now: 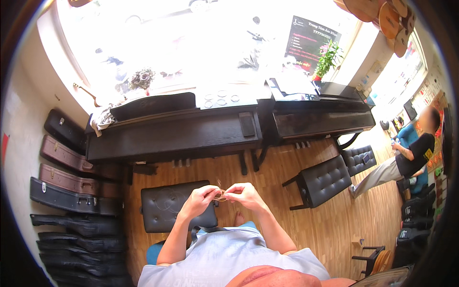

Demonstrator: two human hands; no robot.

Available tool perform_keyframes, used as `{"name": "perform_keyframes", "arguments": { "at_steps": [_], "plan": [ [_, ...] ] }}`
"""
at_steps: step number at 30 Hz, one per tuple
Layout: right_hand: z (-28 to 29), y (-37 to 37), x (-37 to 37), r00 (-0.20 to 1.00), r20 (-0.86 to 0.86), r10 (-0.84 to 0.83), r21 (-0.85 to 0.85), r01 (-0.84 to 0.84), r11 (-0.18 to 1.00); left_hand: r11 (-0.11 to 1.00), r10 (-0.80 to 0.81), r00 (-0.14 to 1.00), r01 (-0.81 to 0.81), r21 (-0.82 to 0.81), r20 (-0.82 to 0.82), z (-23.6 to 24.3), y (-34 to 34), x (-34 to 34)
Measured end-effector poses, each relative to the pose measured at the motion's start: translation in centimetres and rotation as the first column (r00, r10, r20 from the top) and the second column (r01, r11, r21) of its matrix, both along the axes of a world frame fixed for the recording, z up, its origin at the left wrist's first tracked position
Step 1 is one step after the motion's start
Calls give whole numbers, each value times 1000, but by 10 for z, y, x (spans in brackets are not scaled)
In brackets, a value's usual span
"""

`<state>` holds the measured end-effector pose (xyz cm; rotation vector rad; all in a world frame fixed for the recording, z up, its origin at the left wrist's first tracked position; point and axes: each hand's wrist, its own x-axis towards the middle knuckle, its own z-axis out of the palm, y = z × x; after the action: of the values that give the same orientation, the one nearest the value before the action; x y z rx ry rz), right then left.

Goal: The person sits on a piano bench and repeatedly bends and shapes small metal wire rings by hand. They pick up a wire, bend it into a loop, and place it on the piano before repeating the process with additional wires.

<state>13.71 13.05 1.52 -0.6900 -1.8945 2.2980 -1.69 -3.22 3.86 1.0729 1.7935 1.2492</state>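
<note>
In front of my chest, both hands hold a thin, bronze-coloured coiled guitar string (220,196). The fingertips of my left hand (198,200) pinch the coil's left side. My right hand (245,195) grips its right side between thumb and fingers. Just beyond my left hand is a black padded bench (156,217), with another loose, looping thin string (168,204) lying on its top. Several coiled strings (221,94) rest in a group on a pale sheet on top of the piano ahead.
Two dark pianos (177,136) stand along the window. Black tufted benches (325,181) are to the right, near a person (415,152) in a black shirt. Instrument cases (64,196) line the left wall. Guitars (389,20) hang at the upper right; a small chair (370,258) stands lower right.
</note>
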Motion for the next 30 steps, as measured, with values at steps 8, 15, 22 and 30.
{"name": "perform_keyframes", "arguments": {
  "at_steps": [8, 15, 22, 30],
  "plan": [
    [3, 10, 3, 996, -16, 82, 12, -82, 997, 995, -81, 993, 85, 46, -88, -3, -5, -4],
    [-9, 9, 3, 980, -71, -187, 56, 191, 980, 995, -39, 967, 60, 78, -251, -2, 8, 3],
    [-5, 21, 19, 940, -284, -188, -20, 191, 981, 1000, -4, 993, 2, -18, -116, -4, 31, 25],
    [-27, 53, 45, 951, -146, -274, -104, 261, 960, 999, 19, 1000, -18, -31, 21, -14, 82, 53]
  ]
}}
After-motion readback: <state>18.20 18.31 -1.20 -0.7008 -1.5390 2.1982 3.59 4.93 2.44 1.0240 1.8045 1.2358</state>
